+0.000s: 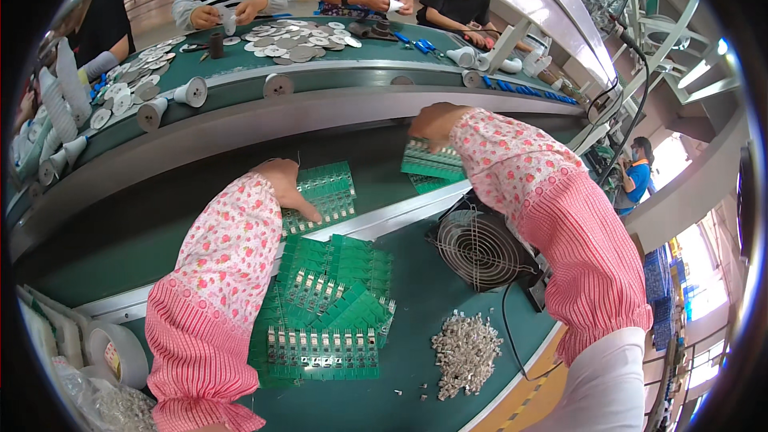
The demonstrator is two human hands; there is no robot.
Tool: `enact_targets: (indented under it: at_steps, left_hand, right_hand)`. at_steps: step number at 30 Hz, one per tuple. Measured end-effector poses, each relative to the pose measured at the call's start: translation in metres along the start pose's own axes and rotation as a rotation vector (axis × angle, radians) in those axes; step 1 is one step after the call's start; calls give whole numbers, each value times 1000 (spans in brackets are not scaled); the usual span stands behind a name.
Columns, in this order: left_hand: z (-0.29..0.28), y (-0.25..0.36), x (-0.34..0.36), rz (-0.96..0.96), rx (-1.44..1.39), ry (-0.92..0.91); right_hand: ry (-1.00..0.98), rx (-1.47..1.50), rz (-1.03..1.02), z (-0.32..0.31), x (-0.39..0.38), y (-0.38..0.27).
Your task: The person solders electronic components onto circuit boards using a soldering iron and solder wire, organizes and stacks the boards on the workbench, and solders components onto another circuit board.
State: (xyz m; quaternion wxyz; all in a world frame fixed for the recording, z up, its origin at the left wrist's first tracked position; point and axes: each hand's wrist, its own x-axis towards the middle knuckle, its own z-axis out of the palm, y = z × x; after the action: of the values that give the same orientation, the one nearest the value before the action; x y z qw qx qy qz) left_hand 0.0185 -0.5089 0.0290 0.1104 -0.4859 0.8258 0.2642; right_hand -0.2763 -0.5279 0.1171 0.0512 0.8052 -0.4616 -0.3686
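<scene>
Pink cloth sleeves [220, 272] frame our left hand [285, 186], nine o'clock, and right hand [436, 123], one o'clock, likely steadying flat green circuit boards [330, 186]; grips unclear.

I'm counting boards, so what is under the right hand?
Under the right hand, green circuit boards show, with another board's edge peeking out below the upper one. Whatever the hand itself covers is hidden, so the full number there cannot be told.
</scene>
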Motion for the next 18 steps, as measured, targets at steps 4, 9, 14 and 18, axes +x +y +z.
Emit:
enact_targets:
  at_steps: [4, 9, 14, 18]
  left_hand:
    - [-6, 2, -7, -24, 66, -23]
    - [-13, 7, -7, -32, 56, -89]
    - [-14, 5, -12, -110, 65, -96]
    - [-15, 10, -17, -53, 29, -84]
  right_hand:
    - [-76, -72, 65, 33, -1, 19]
    - [-121, 80, 58, 69, 8, 33]
    - [-222, 83, -57, 71, 35, 26]
    - [-322, 31, -142, 76, 38, 42]
